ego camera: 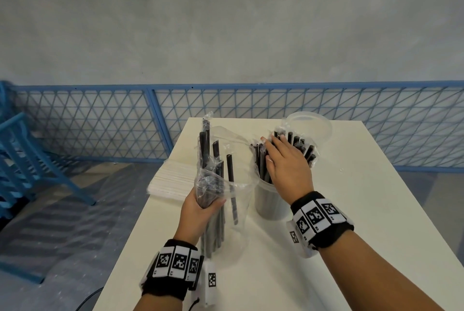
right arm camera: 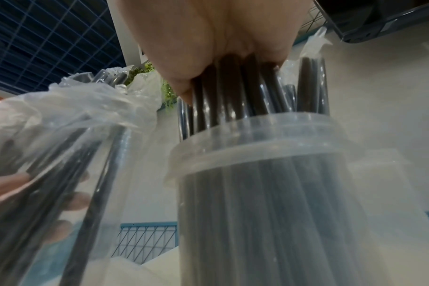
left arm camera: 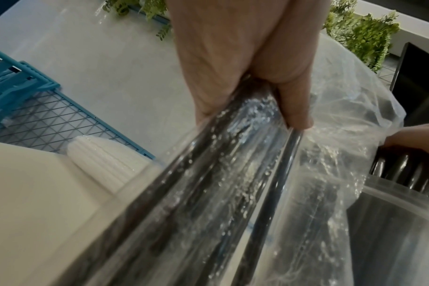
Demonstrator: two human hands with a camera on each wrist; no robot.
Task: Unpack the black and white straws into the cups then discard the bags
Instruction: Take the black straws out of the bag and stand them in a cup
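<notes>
My left hand grips a clear plastic bag of black straws around its middle, holding it upright on the white table. In the left wrist view the fingers curl round the wrapped straws. My right hand lies flat, fingers straight, on the tops of black straws standing in a frosted cup. The right wrist view shows the palm pressing on those straw tops above the cup's rim. Loose bag plastic clings around these straws.
An empty frosted cup stands at the back of the table. A pack of white straws lies at the table's left edge, also seen beside the bag. A blue mesh fence runs behind, with blue furniture at left.
</notes>
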